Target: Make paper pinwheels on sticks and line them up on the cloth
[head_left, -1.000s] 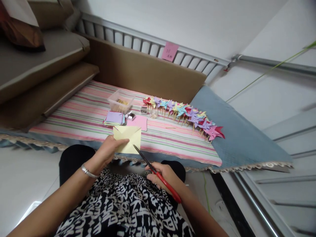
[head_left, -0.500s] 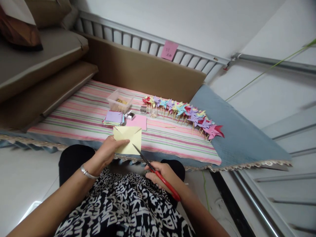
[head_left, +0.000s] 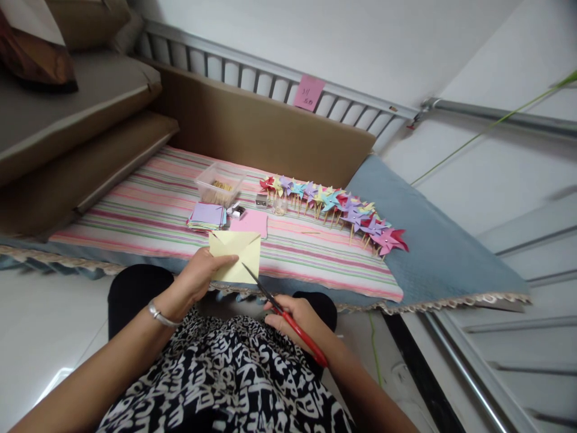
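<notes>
A square of pale yellow paper (head_left: 246,245), with slits running in from its two far corners, is pinched at its left edge by my left hand (head_left: 202,272), thumb on top. My right hand (head_left: 293,316) is wrapped round the red handles of a pair of scissors (head_left: 303,334). The dark blades look closed or nearly so, and their tip lies over the paper's lower right part. Just beyond the paper are a pink sheet (head_left: 251,222) and a stack of coloured paper squares (head_left: 207,215).
On the striped cloth (head_left: 148,198) stand a clear plastic box (head_left: 216,186) with thin sticks, a small clear container (head_left: 279,206) and a long row of paper pinwheels (head_left: 331,201). A loose stick (head_left: 311,233) lies in front. A cardboard panel (head_left: 261,123) closes off the back.
The yellow paper and my left hand have shifted very slightly to the right, towards the scissors. My right hand and the scissors have hardly moved.
</notes>
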{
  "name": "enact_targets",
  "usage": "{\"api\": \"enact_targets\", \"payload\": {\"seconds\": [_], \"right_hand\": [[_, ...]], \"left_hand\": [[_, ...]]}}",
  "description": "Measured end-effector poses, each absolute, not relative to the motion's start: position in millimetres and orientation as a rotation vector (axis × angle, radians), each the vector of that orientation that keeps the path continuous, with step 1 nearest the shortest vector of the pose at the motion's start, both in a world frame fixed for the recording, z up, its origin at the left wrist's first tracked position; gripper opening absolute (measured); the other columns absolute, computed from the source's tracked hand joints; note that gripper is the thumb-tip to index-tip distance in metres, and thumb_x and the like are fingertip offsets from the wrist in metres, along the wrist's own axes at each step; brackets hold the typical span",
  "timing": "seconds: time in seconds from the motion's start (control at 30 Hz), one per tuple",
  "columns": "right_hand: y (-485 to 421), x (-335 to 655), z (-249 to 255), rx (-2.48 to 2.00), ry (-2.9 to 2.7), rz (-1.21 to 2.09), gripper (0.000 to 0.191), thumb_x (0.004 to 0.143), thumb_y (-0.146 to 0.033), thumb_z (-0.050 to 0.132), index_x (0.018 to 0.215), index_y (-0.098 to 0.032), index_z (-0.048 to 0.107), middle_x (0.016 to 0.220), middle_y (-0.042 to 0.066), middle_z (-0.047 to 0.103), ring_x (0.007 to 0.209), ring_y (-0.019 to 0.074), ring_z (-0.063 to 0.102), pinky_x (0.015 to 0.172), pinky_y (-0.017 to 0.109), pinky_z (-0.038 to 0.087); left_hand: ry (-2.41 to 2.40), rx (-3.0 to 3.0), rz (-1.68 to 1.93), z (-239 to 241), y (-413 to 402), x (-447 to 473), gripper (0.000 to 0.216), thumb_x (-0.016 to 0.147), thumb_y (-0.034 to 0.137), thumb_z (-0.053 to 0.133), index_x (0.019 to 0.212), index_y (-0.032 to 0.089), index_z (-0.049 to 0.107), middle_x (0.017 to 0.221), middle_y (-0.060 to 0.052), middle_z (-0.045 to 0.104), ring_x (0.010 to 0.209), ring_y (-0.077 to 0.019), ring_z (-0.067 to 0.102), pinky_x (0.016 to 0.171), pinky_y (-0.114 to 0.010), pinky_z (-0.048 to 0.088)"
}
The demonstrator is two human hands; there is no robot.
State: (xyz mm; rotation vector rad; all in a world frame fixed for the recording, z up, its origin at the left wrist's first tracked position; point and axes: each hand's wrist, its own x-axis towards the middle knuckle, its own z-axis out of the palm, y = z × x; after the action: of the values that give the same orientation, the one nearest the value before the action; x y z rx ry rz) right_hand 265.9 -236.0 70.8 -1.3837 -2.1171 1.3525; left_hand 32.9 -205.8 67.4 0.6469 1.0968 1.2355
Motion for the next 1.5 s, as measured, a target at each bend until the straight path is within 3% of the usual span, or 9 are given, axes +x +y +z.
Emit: {"api": "enact_targets", "payload": {"seconds": [0.2,0.77,1.1,1.23,1.5], "right_hand": [[-236.2,265.7,71.5,-1.397,-2.142,1.321,0.026,0.076,-0.040,0.063,0.091,-0.018,0.066,0.053,-0.006,0.037,0.050,0.0092,0.033,0.051,0.023,0.028],[-235.6,266.9,70.8,-1.382,-2.171,1.270,0.022,0.078,-0.037,0.062,0.088,-0.018,0.066,0.056,-0.006,0.040,0.051,0.0081,0.034,0.052,0.022,0.030],[-236.2,267.0,69.8,-1.378,-2.249,1.172,0.018,0.080,-0.034,0.060,0.088,-0.018,0.066,0.060,-0.004,0.050,0.056,0.0097,0.044,0.058,0.022,0.037],[-237.3,269.6,66.2,-1.395,-2.338,1.129,0.020,0.080,-0.028,0.058,0.097,-0.019,0.064,0.069,-0.001,0.060,0.061,0.0119,0.052,0.060,0.022,0.039],[-220.7,287.1,51.0,-1.381,-2.528,1.394,0.024,0.084,-0.015,0.044,0.100,-0.022,0.060,0.072,-0.001,0.066,0.062,0.0133,0.058,0.061,0.022,0.040]], "left_hand": [[1.094,0.665,1.239,68.2,-205.0,33.6,0.048,0.055,0.022,0.080,0.100,0.010,0.070,0.096,-0.014,0.073,0.076,-0.0226,0.069,0.072,-0.032,0.054],[1.109,0.675,1.228,69.4,-204.0,34.4,0.042,0.056,0.021,0.079,0.095,0.009,0.070,0.091,-0.013,0.074,0.070,-0.0207,0.068,0.066,-0.029,0.054],[1.137,0.673,1.196,66.8,-204.0,33.9,0.044,0.055,0.021,0.079,0.096,0.008,0.069,0.092,-0.016,0.073,0.069,-0.0228,0.068,0.063,-0.031,0.054],[1.175,0.696,1.190,59.8,-201.9,30.8,0.045,0.055,0.023,0.079,0.096,0.008,0.069,0.090,-0.015,0.074,0.067,-0.0225,0.068,0.059,-0.029,0.054],[1.281,0.565,1.166,37.5,-189.3,15.6,0.034,0.057,0.015,0.078,0.089,0.009,0.068,0.077,-0.011,0.074,0.060,-0.0206,0.067,0.053,-0.026,0.053]]}}
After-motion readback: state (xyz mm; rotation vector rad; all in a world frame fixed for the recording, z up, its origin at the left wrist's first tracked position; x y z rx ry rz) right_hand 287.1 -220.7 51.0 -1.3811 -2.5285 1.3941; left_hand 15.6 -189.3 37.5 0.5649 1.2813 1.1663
